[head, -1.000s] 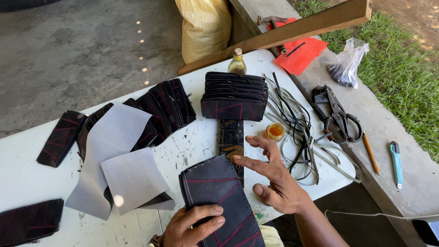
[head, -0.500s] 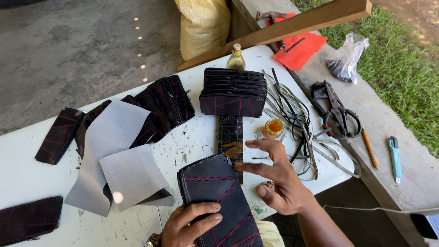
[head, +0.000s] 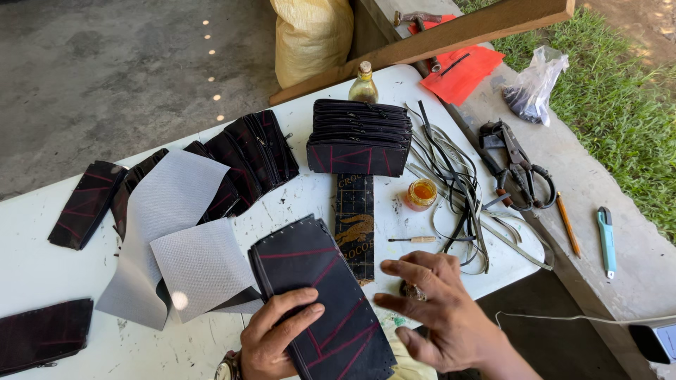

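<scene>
Far left on the white table (head: 42,260) lie two dark pouches, one (head: 86,204) up by the edge and one (head: 42,336) near the bottom corner, and next to them two grey sheets (head: 184,232) overlap a fanned row of more pouches (head: 246,158). The left hand (head: 276,339) presses flat on the near end of the dark panel (head: 320,295) with red stitching, fingers spread across it rather than closed round it, so the panel is pinned to the table in front of the person. The right hand (head: 440,309) has changed most: a second ago it reached further out over the table towards the jar, and now it has drawn back nearer, hovering open just right of the panel, gripping nothing that I can see (something small and dark sits under the palm, too hidden to name). I judge it has left the glue alone for the moment. Beyond it stand the black strip (head: 354,222), the stack (head: 359,137), the bottle (head: 363,84), a small awl (head: 415,240) and the amber jar (head: 421,193). Further right come loose straps (head: 458,183), shears (head: 517,165), a pencil (head: 567,224) and a cutter (head: 606,239).
</scene>
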